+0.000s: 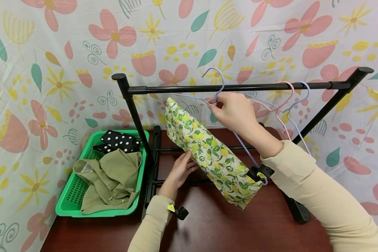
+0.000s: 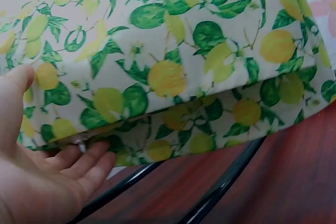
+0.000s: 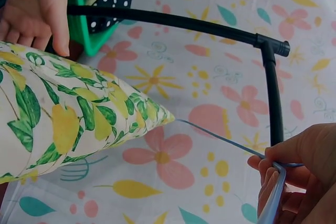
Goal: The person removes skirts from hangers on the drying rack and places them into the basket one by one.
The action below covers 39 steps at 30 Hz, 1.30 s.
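My right hand (image 1: 234,108) pinches a blue hanger (image 1: 219,78) at the base of its hook, just by the black rail; the hook stands above the rail. A white lemon-print cloth (image 1: 208,150) slants down from the hanger's far end toward its near end, folded in two layers. What garment it is, I cannot tell. In the left wrist view, my left hand (image 2: 52,156) touches the cloth's lower edge, thumb before the front layer and loosely extended fingers beneath. The right wrist view shows a hanger arm (image 3: 220,137) running from the cloth's tip to the right hand.
The black rack's rail (image 1: 176,89) spans the middle. A pink hanger (image 1: 280,108) and another blue hanger (image 1: 302,99) hang at its right. To the left, a green basket (image 1: 61,206) holds an olive garment (image 1: 113,182) and black polka-dot fabric (image 1: 119,140). Beneath lies a dark red tabletop (image 1: 214,227).
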### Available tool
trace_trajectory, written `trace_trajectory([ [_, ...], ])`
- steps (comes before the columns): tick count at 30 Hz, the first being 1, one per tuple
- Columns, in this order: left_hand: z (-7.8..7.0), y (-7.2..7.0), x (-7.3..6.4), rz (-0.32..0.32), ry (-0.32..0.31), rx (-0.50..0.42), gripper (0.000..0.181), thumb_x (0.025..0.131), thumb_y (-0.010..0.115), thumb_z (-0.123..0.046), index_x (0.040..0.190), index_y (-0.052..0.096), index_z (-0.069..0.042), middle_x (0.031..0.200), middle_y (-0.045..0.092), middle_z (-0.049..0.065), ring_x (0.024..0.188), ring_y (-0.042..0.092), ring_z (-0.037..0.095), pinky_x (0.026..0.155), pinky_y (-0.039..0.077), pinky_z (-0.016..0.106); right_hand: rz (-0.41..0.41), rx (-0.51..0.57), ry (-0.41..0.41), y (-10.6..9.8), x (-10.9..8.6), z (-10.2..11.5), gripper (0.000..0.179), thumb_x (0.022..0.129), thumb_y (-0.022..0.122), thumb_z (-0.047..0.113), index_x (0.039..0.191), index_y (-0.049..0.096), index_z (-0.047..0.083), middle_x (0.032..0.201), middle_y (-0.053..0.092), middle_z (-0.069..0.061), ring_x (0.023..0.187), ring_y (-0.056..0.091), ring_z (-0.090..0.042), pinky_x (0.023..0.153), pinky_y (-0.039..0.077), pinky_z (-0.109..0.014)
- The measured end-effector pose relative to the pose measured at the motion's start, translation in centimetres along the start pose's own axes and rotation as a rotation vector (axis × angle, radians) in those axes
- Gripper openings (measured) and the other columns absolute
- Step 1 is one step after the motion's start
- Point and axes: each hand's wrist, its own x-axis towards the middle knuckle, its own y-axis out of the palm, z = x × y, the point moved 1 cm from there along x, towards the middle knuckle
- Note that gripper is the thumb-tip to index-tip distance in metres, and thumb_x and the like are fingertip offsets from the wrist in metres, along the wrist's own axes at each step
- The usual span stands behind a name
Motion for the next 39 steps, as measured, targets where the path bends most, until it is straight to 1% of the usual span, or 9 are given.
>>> trace_trajectory([
  [2,0.3,0.0,-0.1,-0.017,0.001,-0.046,0.067,0.087,0.058,-0.046,0.137,0.036,-0.007,0.132,0.045,0.013,0.109,0.053,0.024,0.1,0.039,0.044,-0.004,0.0,-0.004,0.1,0.0,0.0,0.014,0.086,0.063,0.02,0.087,0.073,0.01,0.061,0.06,-0.006,0.04,0.036,-0.013,0.04,0.026,-0.027],
  [8,0.9,-0.2,-0.6,-0.057,0.003,-0.089,0.057,0.088,0.062,-0.035,0.132,0.04,-0.005,0.116,0.053,0.007,0.091,0.059,0.016,0.093,0.045,0.038,-0.002,-0.021,0.0,0.2,0.0,-0.3,0.015,0.086,0.063,0.02,0.082,0.072,0.009,0.06,0.059,-0.006,0.04,0.035,-0.015,0.039,0.025,-0.027],
  [13,0.9,-0.5,-1.1,-0.076,0.016,-0.096,0.052,0.089,0.062,-0.02,0.133,0.038,-0.006,0.099,0.056,0.002,0.08,0.057,0.012,0.088,0.047,0.036,-0.02,-0.017,-0.009,0.4,0.0,-0.6,0.017,0.086,0.063,0.019,0.074,0.071,0.01,0.074,0.067,-0.007,0.037,0.033,-0.011,0.037,0.024,-0.026],
  [15,0.9,-0.5,-1.4,-0.089,0.03,-0.086,0.047,0.089,0.062,-0.017,0.13,0.041,-0.006,0.096,0.058,0.0,0.08,0.058,0.012,0.086,0.048,0.034,-0.019,-0.021,-0.004,0.5,0.0,-0.9,0.018,0.086,0.063,0.019,0.072,0.07,0.011,0.074,0.068,-0.006,0.036,0.031,-0.01,0.037,0.023,-0.026],
  [19,0.9,-0.5,-2.0,-0.129,0.057,-0.049,0.037,0.088,0.063,-0.019,0.12,0.052,-0.004,0.098,0.061,0.001,0.089,0.061,0.013,0.083,0.049,0.032,-0.007,-0.039,0.009,0.8,-0.2,-1.3,0.019,0.087,0.062,0.02,0.071,0.069,0.012,0.059,0.059,-0.005,0.036,0.03,-0.012,0.037,0.021,-0.026],
  [22,0.7,-0.8,-2.3,-0.151,0.082,-0.019,0.035,0.087,0.064,-0.02,0.117,0.055,-0.003,0.1,0.062,0.001,0.092,0.061,0.013,0.083,0.05,0.032,-0.02,-0.05,0.009,1.0,-0.3,-1.6,0.025,0.087,0.062,0.02,0.063,0.064,0.011,0.054,0.054,-0.006,0.037,0.032,-0.014,0.037,0.021,-0.026],
  [28,-0.4,-1.0,-3.1,-0.163,0.122,0.001,0.036,0.086,0.065,-0.017,0.118,0.055,-0.003,0.099,0.065,0.002,0.092,0.063,0.014,0.081,0.051,0.032,-0.046,-0.047,0.006,1.2,-0.3,-2.1,0.02,0.086,0.062,0.017,0.068,0.068,0.01,0.059,0.057,-0.006,0.039,0.034,-0.013,0.037,0.022,-0.026],
  [34,-2.0,-1.4,-3.8,-0.158,0.143,0.072,0.038,0.086,0.064,-0.008,0.121,0.053,-0.001,0.102,0.063,0.006,0.091,0.063,0.015,0.08,0.052,0.031,-0.042,-0.078,0.025,1.3,-0.6,-2.6,0.042,0.086,0.062,0.019,0.051,0.04,0.011,0.048,0.033,-0.001,0.04,0.031,-0.016,0.037,0.02,-0.026],
  [39,-3.5,-1.8,-4.5,-0.196,0.137,0.194,0.039,0.085,0.065,-0.009,0.122,0.055,-0.004,0.107,0.063,0.011,0.089,0.064,0.015,0.078,0.053,0.031,-0.035,-0.089,0.041,1.4,-0.8,-2.8,0.046,0.087,0.061,0.019,0.049,0.036,0.012,0.046,0.032,-0.001,0.04,0.032,-0.017,0.037,0.02,-0.026],
])
